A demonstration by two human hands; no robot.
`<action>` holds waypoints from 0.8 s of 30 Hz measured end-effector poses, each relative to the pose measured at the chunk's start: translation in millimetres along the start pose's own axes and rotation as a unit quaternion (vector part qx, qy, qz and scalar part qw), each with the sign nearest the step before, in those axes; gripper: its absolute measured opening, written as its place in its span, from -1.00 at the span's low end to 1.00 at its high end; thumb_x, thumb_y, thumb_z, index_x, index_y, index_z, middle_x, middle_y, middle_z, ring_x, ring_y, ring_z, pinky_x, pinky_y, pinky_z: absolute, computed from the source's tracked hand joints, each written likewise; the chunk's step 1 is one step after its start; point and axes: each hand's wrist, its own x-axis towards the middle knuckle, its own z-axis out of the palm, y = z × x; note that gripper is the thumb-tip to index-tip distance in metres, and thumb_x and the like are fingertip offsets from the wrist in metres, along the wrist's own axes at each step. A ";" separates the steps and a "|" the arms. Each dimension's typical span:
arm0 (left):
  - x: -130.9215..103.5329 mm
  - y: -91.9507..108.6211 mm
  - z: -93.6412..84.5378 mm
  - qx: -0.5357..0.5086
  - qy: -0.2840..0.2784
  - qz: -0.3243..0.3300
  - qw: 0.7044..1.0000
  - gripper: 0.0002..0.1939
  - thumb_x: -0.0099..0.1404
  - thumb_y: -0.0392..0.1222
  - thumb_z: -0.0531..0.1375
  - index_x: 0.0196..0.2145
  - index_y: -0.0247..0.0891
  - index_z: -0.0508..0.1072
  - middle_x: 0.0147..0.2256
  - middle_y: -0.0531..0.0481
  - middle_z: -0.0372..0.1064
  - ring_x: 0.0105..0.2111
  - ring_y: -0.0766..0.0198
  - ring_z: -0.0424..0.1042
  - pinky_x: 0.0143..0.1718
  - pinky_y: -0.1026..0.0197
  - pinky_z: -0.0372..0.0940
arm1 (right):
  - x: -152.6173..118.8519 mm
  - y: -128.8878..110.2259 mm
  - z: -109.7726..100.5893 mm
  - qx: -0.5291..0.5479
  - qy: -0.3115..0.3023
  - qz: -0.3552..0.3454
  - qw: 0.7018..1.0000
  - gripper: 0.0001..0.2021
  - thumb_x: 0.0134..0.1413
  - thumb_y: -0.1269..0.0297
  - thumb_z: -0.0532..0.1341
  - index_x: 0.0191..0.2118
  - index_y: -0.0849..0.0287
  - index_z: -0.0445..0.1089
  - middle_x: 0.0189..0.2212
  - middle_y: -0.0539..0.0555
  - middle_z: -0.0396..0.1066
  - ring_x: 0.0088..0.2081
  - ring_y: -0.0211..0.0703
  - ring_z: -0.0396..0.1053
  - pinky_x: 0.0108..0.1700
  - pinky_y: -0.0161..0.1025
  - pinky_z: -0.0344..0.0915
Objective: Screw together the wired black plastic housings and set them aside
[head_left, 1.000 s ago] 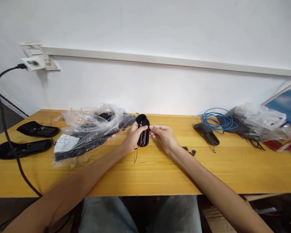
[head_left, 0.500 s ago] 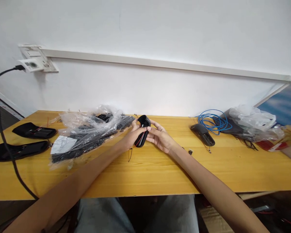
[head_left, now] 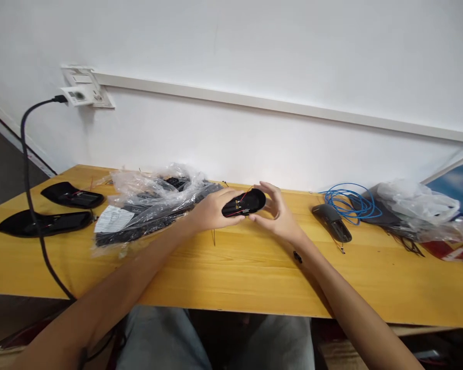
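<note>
A black oval shell part [head_left: 244,203] with thin red and black wires inside is held just above the wooden table [head_left: 231,272], lying sideways with its hollow side toward me. My left hand [head_left: 210,211] grips its left end. My right hand [head_left: 275,215] holds its right end with the fingers curled around it. A thin wire [head_left: 214,237] hangs down from the part toward the table.
A clear plastic bag of black parts [head_left: 150,205] lies to the left of my hands. Two black shells [head_left: 42,222] sit at the far left, crossed by a black power cable [head_left: 31,195]. A dark shell [head_left: 332,222], blue wire coil [head_left: 345,201] and more bags [head_left: 416,203] lie right.
The black part has been turned from standing on end to lying sideways, hollow side toward me. Both hands stayed on it. The view has shifted slightly.
</note>
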 end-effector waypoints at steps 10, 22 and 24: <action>-1.0 6.0 -6.5 0.130 -0.117 0.096 0.980 -0.44 0.33 -0.13 0.44 0.23 -0.35 0.59 0.07 -0.33 0.56 0.08 -0.17 0.52 0.22 -0.04 0.32 | -7.5 -2.3 -11.4 -0.279 -0.092 -0.128 0.947 -0.08 0.35 0.09 0.38 0.64 0.03 -0.09 0.57 0.30 0.12 0.55 0.28 0.18 0.59 0.31 0.15; -0.6 9.6 -8.8 0.133 -0.120 0.120 0.976 -0.42 0.23 -0.23 0.46 0.21 -0.25 0.59 0.09 -0.32 0.55 0.11 -0.17 0.54 0.23 -0.08 0.39 | -9.1 7.1 -8.5 -0.273 -0.062 -0.141 0.950 -0.15 0.31 0.06 0.40 0.57 0.11 0.07 0.52 0.37 0.20 0.50 0.35 0.25 0.55 0.38 0.20; -0.2 3.8 -9.2 0.145 -0.119 0.141 0.972 -0.43 0.22 -0.23 0.44 0.20 -0.23 0.59 0.05 -0.28 0.57 0.07 -0.14 0.56 0.19 -0.08 0.43 | -9.5 7.5 -7.8 -0.283 -0.062 -0.155 0.944 -0.16 0.32 0.06 0.40 0.55 0.10 0.06 0.50 0.38 0.22 0.49 0.33 0.27 0.52 0.39 0.26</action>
